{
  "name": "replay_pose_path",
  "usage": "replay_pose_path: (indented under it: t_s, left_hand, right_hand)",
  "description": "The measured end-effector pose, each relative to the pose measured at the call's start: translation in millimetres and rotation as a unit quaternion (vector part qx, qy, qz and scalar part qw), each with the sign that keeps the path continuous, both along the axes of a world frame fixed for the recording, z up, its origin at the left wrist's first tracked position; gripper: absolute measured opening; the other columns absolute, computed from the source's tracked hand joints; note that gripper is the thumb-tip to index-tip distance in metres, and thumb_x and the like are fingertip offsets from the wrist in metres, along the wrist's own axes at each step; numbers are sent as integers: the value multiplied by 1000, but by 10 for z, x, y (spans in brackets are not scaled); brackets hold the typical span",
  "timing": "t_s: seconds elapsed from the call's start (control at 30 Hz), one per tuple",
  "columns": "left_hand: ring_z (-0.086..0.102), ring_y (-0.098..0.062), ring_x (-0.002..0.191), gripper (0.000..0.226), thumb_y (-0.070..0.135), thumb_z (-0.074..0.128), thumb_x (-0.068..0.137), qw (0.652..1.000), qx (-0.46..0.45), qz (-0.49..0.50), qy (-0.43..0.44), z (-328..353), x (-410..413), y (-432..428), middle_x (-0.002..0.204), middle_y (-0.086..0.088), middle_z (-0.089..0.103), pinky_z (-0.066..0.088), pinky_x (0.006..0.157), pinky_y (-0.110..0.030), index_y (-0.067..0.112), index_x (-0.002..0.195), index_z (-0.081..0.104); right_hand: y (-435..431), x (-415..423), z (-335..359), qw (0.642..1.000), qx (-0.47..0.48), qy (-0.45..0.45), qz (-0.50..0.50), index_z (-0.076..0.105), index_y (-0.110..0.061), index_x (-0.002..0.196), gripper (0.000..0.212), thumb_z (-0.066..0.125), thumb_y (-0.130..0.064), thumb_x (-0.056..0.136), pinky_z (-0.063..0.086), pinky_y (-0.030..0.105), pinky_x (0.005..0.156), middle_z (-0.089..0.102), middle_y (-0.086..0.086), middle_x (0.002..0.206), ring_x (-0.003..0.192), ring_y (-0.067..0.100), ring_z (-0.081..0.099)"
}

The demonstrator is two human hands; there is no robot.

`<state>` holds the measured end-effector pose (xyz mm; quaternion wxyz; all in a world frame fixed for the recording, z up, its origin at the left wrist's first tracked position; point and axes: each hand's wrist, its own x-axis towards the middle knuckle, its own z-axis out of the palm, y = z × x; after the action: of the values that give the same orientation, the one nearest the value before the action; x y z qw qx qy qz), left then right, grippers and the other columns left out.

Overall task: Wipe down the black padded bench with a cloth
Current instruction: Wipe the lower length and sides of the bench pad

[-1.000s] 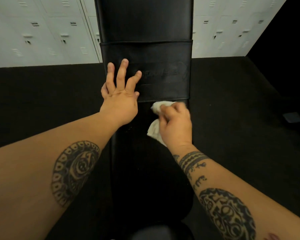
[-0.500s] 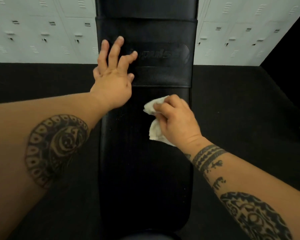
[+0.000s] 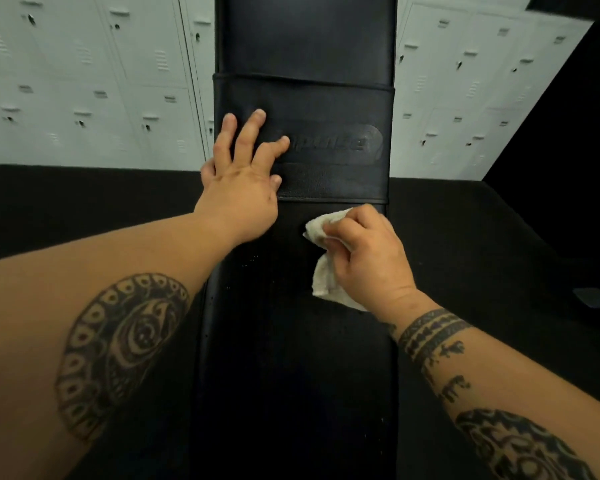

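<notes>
The black padded bench (image 3: 291, 375) is running straight away from the camera down the middle of the view, and both hands are on it. The right hand (image 3: 368, 258) is sitting on the right half of the pad, just below a stitched band (image 3: 333, 181) that is crossing the bench from edge to edge. It is gripping the cloth (image 3: 324, 285), with the fingers curled down and bunched together over the white fabric. One crumpled end is poking out past the fingertips toward the middle of the bench, and the other is trailing out under the heel of the hand toward the wrist. The cloth is lying right against the black surface on that right side, touching it. The left hand (image 3: 239, 199) is resting flat on the left part of the band, palm down, its fingers (image 3: 246, 133) straight and spread apart, holding nothing. The index fingertip is reaching the edge of an embossed logo (image 3: 343, 143) whose lettering is too faint to read. The two hands are lying close but apart, with a strip of bare padding showing between them. Both forearms are coming in from the bottom corners, each carrying dark tattoos. On either side of the bench a dark floor (image 3: 482, 254) is stretching back to a wall of pale lockers (image 3: 84, 81). A small dark object (image 3: 591, 296) is lying far right, too dim to identify.
</notes>
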<state>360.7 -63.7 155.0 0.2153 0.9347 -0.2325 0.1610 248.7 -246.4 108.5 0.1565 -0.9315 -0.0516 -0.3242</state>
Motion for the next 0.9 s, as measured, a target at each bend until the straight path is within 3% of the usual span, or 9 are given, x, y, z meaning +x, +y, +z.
replay_pose_path:
  t_s: [0.13,0.23,0.4,0.5,0.6,0.7,0.8,0.9]
  left_hand:
    - [-17,-20,155,54,25,47,102,999,-30,0,-27,-78,10,-21,169,15,-7,14,118,-58,40,151,32]
    - [-11,-17,156,52,28,49,102,997,-50,10,-57,-114,-21,-9,170,15,0,11,120,-59,43,150,37]
    - [-6,-18,157,51,27,46,103,994,-65,35,-75,-153,-65,-89,170,14,6,8,119,-66,42,151,38]
    - [-5,-22,157,52,30,41,105,997,-24,45,-65,-97,-117,-101,171,10,5,6,120,-68,40,155,32]
    - [0,-25,157,54,34,38,105,994,42,52,-81,-53,-173,-67,171,7,6,8,120,-67,38,158,28]
    - [3,-26,157,56,37,38,105,992,81,59,-82,-99,-197,-41,171,6,5,12,121,-64,39,159,23]
    - [4,-27,157,57,33,38,106,992,93,49,-73,-117,-181,-5,171,5,4,19,122,-61,37,160,22]
    - [4,-27,157,57,31,37,106,992,105,41,-61,-110,-212,32,171,4,4,21,122,-59,36,160,21]
  right_hand:
    - [57,21,-100,999,21,-38,-15,73,-16,95,11,73,-15,84,49,35,68,55,2,94,83,26,54]
    - [27,21,-109,999,13,-48,-16,73,-19,100,12,70,-23,88,50,35,77,57,0,100,90,24,57]
    - [-137,131,17,986,82,-90,-112,68,-19,115,26,59,-34,96,38,25,86,45,-6,106,103,20,54]
    - [25,205,-11,987,73,-94,-106,69,-18,116,27,58,-32,96,39,27,90,45,-5,107,106,23,52]
    - [171,141,-157,994,-18,-92,-51,72,-20,112,23,57,-29,96,42,32,86,53,2,110,100,25,50]
    - [69,36,-260,994,-49,-88,-32,72,-25,112,22,60,-31,95,41,30,86,55,-1,109,99,23,49]
    - [-141,9,-205,991,-27,-95,-94,72,-31,114,23,59,-34,95,43,35,94,55,-3,111,104,22,47]
    - [-182,87,-52,986,10,-80,-146,72,-27,117,26,64,-27,91,36,27,91,53,0,116,110,23,45]
